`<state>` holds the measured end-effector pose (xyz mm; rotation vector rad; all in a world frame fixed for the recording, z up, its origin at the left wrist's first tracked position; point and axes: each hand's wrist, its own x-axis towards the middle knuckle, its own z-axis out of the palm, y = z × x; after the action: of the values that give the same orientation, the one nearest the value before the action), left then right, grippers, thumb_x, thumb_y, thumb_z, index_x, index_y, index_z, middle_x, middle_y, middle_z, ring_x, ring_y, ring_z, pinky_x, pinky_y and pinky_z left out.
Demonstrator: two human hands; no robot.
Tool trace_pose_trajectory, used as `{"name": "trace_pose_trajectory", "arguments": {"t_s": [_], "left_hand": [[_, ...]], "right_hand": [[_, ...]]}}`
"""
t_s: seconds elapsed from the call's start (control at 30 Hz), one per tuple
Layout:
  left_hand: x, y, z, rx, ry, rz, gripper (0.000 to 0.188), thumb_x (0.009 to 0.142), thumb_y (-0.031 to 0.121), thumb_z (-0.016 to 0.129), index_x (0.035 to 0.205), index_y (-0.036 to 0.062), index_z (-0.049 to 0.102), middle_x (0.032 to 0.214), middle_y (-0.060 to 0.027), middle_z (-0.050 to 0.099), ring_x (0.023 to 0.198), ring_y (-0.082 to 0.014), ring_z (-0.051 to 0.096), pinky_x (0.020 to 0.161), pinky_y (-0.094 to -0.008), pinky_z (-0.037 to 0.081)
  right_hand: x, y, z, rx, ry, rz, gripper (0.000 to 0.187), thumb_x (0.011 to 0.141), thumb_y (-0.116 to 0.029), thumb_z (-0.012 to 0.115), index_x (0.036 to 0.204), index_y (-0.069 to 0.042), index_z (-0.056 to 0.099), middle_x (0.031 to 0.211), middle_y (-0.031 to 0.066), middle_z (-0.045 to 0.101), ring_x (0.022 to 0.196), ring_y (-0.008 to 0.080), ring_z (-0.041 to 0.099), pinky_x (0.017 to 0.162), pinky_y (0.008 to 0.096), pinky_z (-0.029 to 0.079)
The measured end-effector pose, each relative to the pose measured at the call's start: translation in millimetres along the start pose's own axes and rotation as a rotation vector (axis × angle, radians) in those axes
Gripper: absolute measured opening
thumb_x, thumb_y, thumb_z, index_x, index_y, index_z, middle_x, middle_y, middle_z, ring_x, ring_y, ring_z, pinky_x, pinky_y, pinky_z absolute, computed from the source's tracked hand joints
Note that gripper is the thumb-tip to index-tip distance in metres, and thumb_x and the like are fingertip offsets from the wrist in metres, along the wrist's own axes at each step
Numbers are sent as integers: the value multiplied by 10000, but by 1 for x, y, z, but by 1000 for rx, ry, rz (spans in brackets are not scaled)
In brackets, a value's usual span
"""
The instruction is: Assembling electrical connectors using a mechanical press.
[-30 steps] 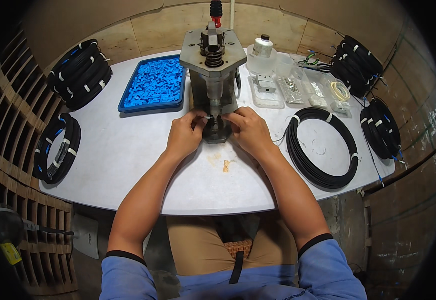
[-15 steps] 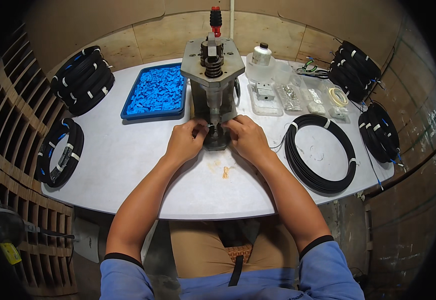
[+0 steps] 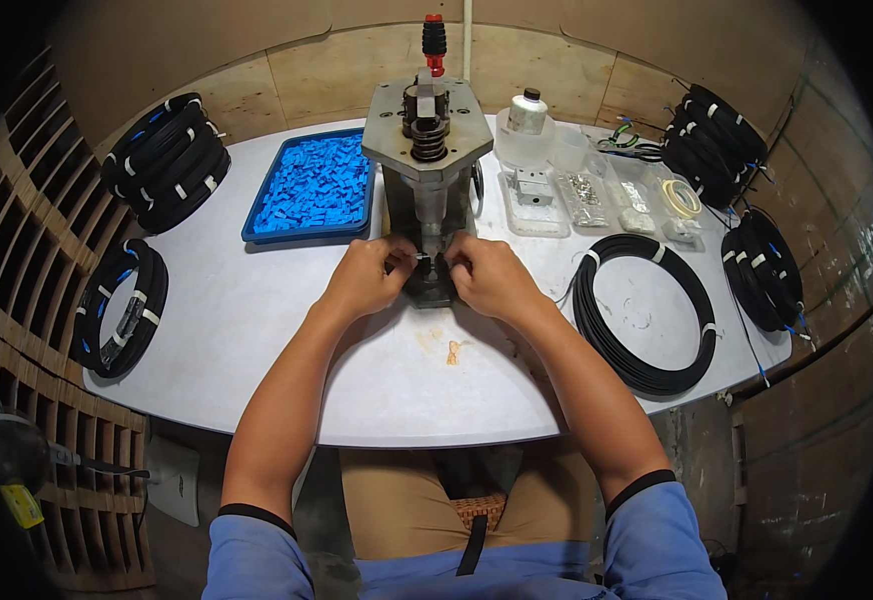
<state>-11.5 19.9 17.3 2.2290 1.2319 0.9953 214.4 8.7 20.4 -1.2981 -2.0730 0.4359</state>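
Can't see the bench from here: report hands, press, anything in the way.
Left hand pinching small silvery piece at press. Right hand at press's other side, hold unclear. Hands partly hide press's lower part.

Head cam = L fisheye, worn at head ht, looks dn & fwd, fairly nr tabletop [image 3: 212, 335]; wide FOV.

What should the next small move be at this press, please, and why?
Perhaps the left hand should gently align the small silvery piece it pinches with the press tooling, because that piece is close beside the tooling and the right hand is near its opposite side; whether that hand holds anything is unclear.
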Motion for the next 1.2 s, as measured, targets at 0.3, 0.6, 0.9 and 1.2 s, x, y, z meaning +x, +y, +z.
{"name": "trace_pose_trajectory", "arguments": {"t_s": [0.3,0.6,0.9,1.2], "left_hand": [[-2,2,6,15,65,0,163,893,73,696,1020,-20,736,906,-213,761,814,-326,765,754,-382,592],[-5,0,14,9,114,-23,155,908,69,696,1031,-17,731,919,-225,756,843,-371,755,774,-406,589],[-7,-1,17,73,136,10,147,908,69,682,1028,-1,729,920,-227,749,856,-403,737,784,-440,584],[-7,2,14,25,114,-50,162,913,95,684,1032,-7,726,929,-237,748,870,-398,743,801,-432,584]], "right_hand": [[-2,9,7,148,88,50,195,918,-150,664,1033,-18,750,909,232,746,862,410,732,814,435,582],[-4,7,7,209,137,50,172,915,-122,676,1034,-26,755,940,211,759,885,374,744,822,413,584],[-4,11,9,8,159,-30,150,909,-164,691,1007,-71,756,927,203,748,900,396,714,812,471,562],[-4,10,8,120,138,12,143,907,-140,684,1000,-70,768,925,200,751,878,391,726,817,455,575]]}}
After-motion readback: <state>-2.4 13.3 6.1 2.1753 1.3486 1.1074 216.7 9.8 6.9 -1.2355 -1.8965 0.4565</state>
